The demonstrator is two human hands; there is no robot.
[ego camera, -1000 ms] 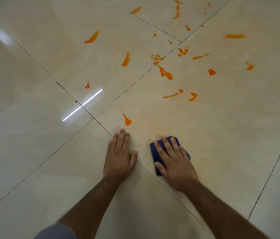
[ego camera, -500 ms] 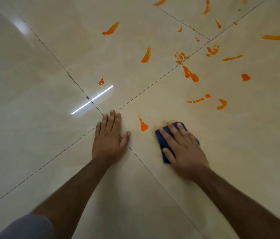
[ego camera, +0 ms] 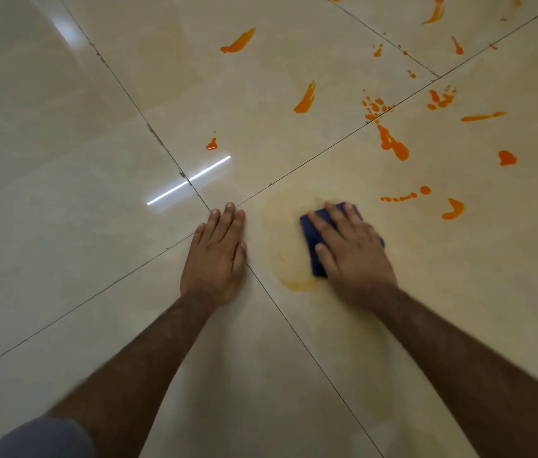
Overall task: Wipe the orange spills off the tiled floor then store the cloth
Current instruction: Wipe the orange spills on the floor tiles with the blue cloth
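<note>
My right hand (ego camera: 350, 246) presses flat on a folded dark blue cloth (ego camera: 310, 239) against the beige tiled floor (ego camera: 95, 259). Only the cloth's left and far edges show past my fingers. A pale orange smear (ego camera: 289, 256) lies on the tile just left of the cloth. My left hand (ego camera: 218, 256) rests flat on the floor beside a tile joint, holding nothing. Several orange spills lie farther away: a small drop (ego camera: 211, 145), a streak (ego camera: 305, 99), a blob (ego camera: 393, 147), a dotted trail (ego camera: 406, 196) and a curved mark (ego camera: 454, 209).
Dark grout lines cross near my left fingertips. A bright strip of reflected light (ego camera: 188, 180) shines on the glossy tile at left. More orange streaks (ego camera: 238, 41) sit toward the top and right edges. The floor at left and near me bears no spills.
The orange drop between my hands has become a faint smear as my right hand moved the cloth over it. My left hand stayed flat on the floor.
</note>
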